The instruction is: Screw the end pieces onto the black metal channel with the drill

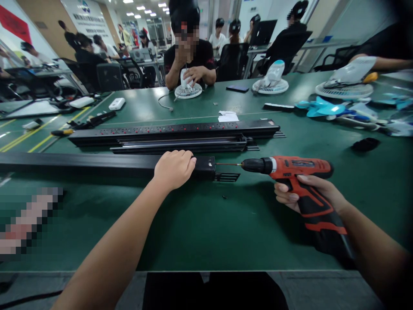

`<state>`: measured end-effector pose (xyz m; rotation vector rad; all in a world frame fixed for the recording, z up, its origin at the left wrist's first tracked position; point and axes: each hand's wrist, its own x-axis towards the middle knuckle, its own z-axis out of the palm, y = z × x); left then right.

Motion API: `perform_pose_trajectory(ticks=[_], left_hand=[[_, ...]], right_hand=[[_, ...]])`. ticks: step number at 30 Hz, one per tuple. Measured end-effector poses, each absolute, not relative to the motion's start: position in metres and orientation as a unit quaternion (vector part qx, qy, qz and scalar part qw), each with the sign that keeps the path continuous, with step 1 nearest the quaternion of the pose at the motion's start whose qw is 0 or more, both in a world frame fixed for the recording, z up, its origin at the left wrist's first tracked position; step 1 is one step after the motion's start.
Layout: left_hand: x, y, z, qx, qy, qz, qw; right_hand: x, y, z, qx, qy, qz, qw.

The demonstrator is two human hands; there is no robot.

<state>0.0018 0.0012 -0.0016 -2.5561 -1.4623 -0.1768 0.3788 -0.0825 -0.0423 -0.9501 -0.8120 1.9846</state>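
A long black metal bar lies across the green table in front of me. My left hand is closed over its right end, pressing it down. My right hand grips a red and black cordless drill by the handle. The drill points left, and its thin bit touches the bar's end face near a small black grille piece. A tiny dark screw lies on the table just in front.
Behind the bar lie a long black power strip and a second black rail. Small white fans and blue fan blades sit farther back. A person sits opposite; others work at desks behind. A screwdriver lies left.
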Motion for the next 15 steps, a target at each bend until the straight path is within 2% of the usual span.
perform_pose_trajectory(ticks=[15], left_hand=[[0.0018,0.0016,-0.0007,-0.865,-0.489,-0.062,0.094]], right_hand=[[0.3786,-0.0816,-0.0424,-0.393,-0.333,0.766,0.385]])
